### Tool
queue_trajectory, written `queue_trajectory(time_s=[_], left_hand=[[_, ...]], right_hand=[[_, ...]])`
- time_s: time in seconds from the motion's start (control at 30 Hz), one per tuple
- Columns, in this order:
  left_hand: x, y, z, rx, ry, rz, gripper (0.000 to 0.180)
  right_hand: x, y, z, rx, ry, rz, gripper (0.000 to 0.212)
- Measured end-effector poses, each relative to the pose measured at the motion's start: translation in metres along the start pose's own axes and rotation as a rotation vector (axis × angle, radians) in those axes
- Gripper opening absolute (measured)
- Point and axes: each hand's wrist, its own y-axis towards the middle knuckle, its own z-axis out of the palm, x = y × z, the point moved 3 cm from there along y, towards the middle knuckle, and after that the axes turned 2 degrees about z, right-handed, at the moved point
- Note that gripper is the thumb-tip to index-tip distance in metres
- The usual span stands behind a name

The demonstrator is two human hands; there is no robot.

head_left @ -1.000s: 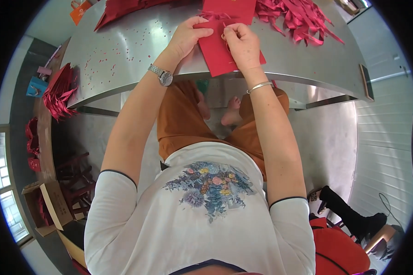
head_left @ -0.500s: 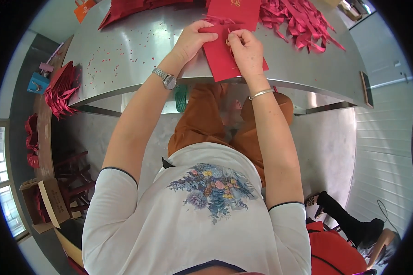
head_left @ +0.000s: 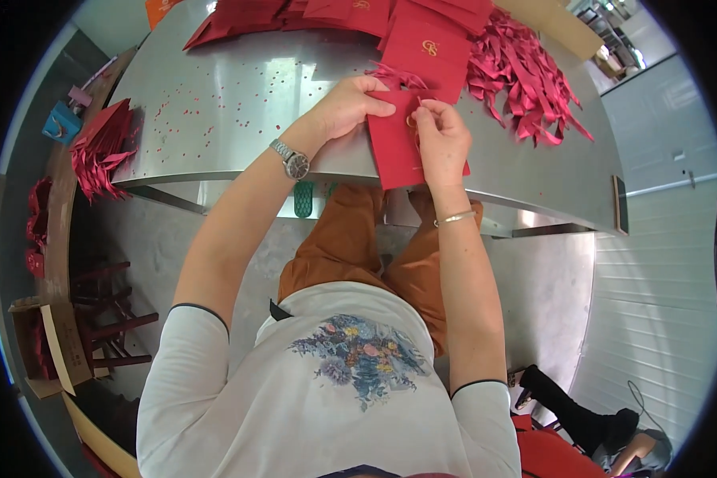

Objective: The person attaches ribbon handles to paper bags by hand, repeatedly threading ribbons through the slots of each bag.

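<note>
A flat red paper bag (head_left: 394, 151) lies near the front edge of the metal table. My left hand (head_left: 350, 105) grips its upper left edge, thumb on top. Thin red ribbon ends (head_left: 400, 77) stick out beyond that top edge. Over the bag's right side, my right hand (head_left: 444, 143) is closed in a pinch. A small gold-coloured loop (head_left: 411, 121) shows beside its fingers; what the fingertips hold is too small to make out. Just beyond lies another red bag (head_left: 430, 49) with a gold emblem.
More red bags (head_left: 311, 17) lie along the far side of the table (head_left: 215, 147). A heap of red ribbons (head_left: 522, 88) is at the right. Small red bits dot the left side. Ribboned red bags (head_left: 102, 147) stand farther left, above a cardboard box (head_left: 62, 346) and wooden stools (head_left: 115, 319).
The view has tilted up, so the table and hands sit lower in it and more red bags show. Both hands stay on the same bag, the right still pinching.
</note>
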Motion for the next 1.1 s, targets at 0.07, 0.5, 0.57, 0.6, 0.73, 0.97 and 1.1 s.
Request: queue_trajectory(time_s=[0.07, 0.5, 0.57, 0.6, 0.73, 0.97, 1.1], left_hand=[[0.002, 0.0, 0.001, -0.005, 0.011, -0.011, 0.025], [-0.002, -0.002, 0.001, -0.01, 0.276, 0.019, 0.022], [-0.006, -0.005, 0.001, -0.002, 0.308, 0.006, 0.024], [-0.009, -0.007, 0.003, 0.014, 0.346, 0.004, 0.025], [-0.012, -0.01, 0.002, 0.01, 0.438, -0.059, 0.016], [-0.017, -0.005, 0.002, 0.02, 0.651, 0.016, 0.013], [-0.015, -0.003, 0.001, 0.044, 0.676, 0.047, 0.012]], right_hand=[[0.004, -0.001, 0.001, -0.023, -0.065, -0.15, 0.011], [0.019, 0.003, 0.008, 0.165, -0.559, -0.148, 0.012], [0.019, 0.006, 0.008, 0.191, -0.555, -0.143, 0.013], [0.018, 0.007, 0.008, 0.19, -0.564, -0.111, 0.013], [0.018, 0.008, 0.011, 0.208, -0.636, -0.049, 0.011], [0.015, 0.009, 0.011, 0.189, -0.626, -0.098, 0.01], [0.015, 0.007, 0.012, 0.161, -0.596, -0.146, 0.009]])
